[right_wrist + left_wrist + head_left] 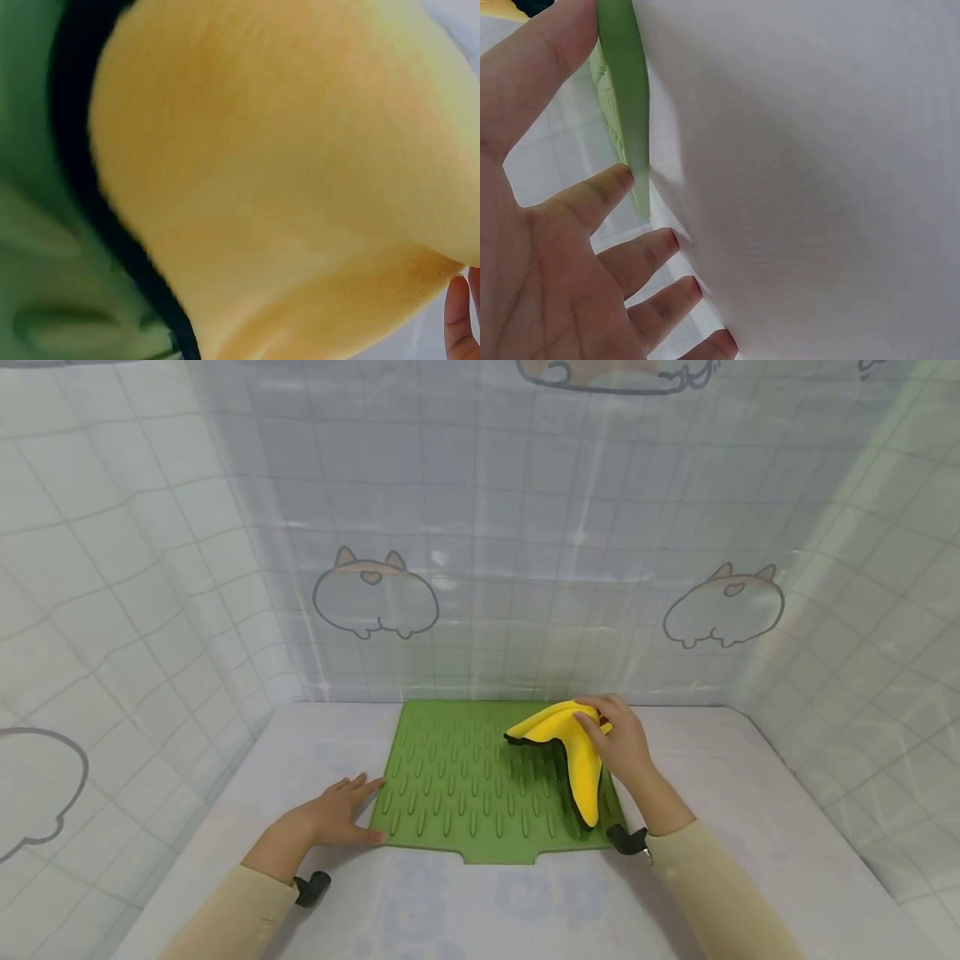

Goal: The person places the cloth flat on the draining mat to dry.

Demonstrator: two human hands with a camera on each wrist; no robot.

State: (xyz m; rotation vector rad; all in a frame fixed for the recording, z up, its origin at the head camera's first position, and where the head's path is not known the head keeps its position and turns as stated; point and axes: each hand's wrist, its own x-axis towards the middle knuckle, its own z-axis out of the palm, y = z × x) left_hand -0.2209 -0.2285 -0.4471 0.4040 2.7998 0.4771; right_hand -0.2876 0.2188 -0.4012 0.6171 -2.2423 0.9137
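Observation:
A yellow cloth (579, 750) with black edging hangs in folds from my right hand (624, 739), over the right part of a green ribbed mat (450, 852). Thumb and fingers pinch the cloth near its top; its lower corner hangs close over the mat. The yellow fabric (262, 172) fills most of the right wrist view, with fingertips at the lower right. My left hand (335, 814) lies with spread fingers at the mat's left edge. In the left wrist view, the thumb and index fingertip of the left hand (562, 247) touch the mat's side (626, 90), other fingertips on the table.
The mat lies on a white table (315, 743), with a small tab on its near side. A curtain-like backdrop (540, 527) with a grid and cartoon animals surrounds the table at back and sides. Black wrist devices (312, 888) sit at both sleeves.

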